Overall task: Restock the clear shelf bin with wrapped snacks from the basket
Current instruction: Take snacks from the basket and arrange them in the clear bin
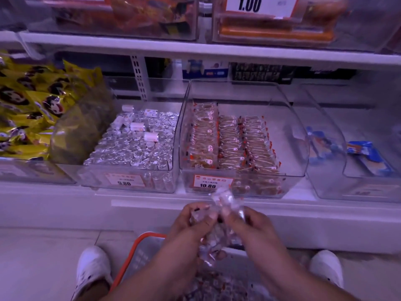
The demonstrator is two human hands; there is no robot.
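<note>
A white shelf unit (152,48) fills the upper view, its boards carrying rows of clear bins; on the board nearest the person stands the clear shelf bin (290,118) with a 10.80 price label (213,183) on its front wall, its left and middle packed with upright rows of wrapped snacks (230,144) while its right side shows bare floor; just left of it a second clear bin (130,185) holds silver foil-wrapped pieces (134,146) with a few white rolls lying on top; further left lies a heap of yellow packets (28,109); to the right another clear bin (325,187) holds a few blue packs (366,155); on the board above, a bin bears a 1.00 sign (249,4).

On the floor below, between two white shoes (93,270), sits the basket (128,263) with an orange rim, and loose wrapped pieces lie in it under the forearms.

Above the basket and in front of the shelf's lower edge, both hands meet on a clutch of clear-wrapped snacks (223,199); the left hand (191,220) curls its fingers round the left of the bundle, and the right hand (245,220) pinches the crinkled wrappers from the right; the bundle is blurred, so how many pieces it holds cannot be told, perhaps several; its top reaches up over the bin's front wall beside the label.
</note>
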